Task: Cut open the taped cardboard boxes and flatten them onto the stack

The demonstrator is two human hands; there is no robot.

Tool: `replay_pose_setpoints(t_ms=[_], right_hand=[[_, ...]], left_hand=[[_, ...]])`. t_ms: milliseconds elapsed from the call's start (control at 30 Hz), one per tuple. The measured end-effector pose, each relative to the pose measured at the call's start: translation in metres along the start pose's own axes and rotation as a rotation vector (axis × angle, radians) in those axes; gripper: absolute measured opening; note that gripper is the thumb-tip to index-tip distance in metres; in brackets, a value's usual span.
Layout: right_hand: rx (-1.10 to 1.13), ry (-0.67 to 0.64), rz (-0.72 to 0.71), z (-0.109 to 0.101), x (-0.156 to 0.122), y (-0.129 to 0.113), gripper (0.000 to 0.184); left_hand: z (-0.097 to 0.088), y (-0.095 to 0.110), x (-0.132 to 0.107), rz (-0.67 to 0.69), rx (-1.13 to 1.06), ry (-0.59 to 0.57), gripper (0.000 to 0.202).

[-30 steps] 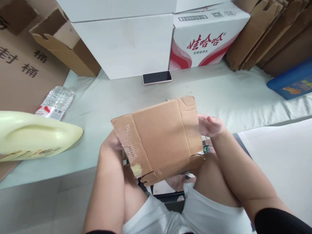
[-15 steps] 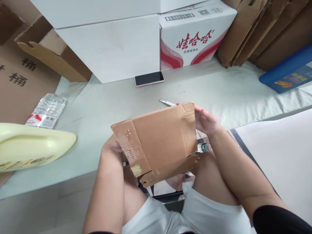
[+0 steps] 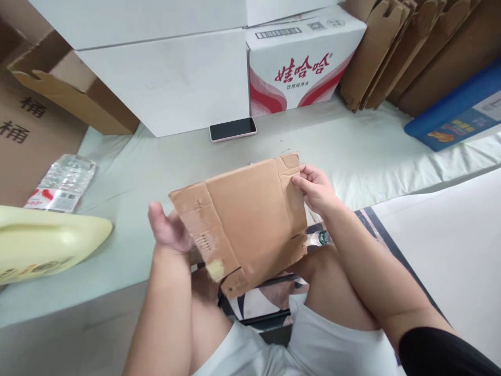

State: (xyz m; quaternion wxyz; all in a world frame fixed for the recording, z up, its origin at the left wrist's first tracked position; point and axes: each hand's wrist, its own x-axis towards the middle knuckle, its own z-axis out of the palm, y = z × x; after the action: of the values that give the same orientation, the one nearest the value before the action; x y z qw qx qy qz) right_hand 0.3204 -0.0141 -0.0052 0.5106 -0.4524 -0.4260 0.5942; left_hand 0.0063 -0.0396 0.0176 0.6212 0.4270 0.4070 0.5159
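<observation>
Two grips meet a cardboard [image 3: 242, 219] sheet, tilted at frame centre above the person's lap and the desk [image 3: 156, 156] edge. The right grip [image 3: 315, 188] pinches its upper right edge. The left grip [image 3: 168, 232] sits at its left edge, thumb raised clear and fingers hidden behind, so whether it grasps cannot be told. A phone [image 3: 233, 129] lies beyond, upper centre, and a yellow jug [image 3: 47, 245] lies at far left.

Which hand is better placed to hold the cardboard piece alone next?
Right, probably. The right hand pinches the cardboard piece at its right edge; the left hand is open at the left edge, thumb off it.
</observation>
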Motion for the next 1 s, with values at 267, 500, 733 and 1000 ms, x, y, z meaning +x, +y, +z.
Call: replay_pose_setpoints(t_ms=[267, 500, 733, 1000], right_hand=[[-0.013, 0.177, -0.167, -0.043, 0.001, -0.014, 0.046], [0.012, -0.082, -0.061, -0.016, -0.015, -0.006, 0.07], [-0.074, 0.337, -0.091, -0.008, -0.029, -0.013, 0.061], [-0.356, 1.093, -0.437, -0.125, 0.0, -0.112, 0.027]], left_hand=[[-0.015, 0.004, 0.013, 0.034, -0.126, 0.284, 0.041], [-0.022, -0.005, 0.039, 0.163, -0.293, 0.403, 0.027], [0.002, -0.003, 0.035, -0.051, -0.386, 0.23, 0.039], [0.015, 0.007, 0.029, -0.098, -0.521, 0.156, 0.046]])
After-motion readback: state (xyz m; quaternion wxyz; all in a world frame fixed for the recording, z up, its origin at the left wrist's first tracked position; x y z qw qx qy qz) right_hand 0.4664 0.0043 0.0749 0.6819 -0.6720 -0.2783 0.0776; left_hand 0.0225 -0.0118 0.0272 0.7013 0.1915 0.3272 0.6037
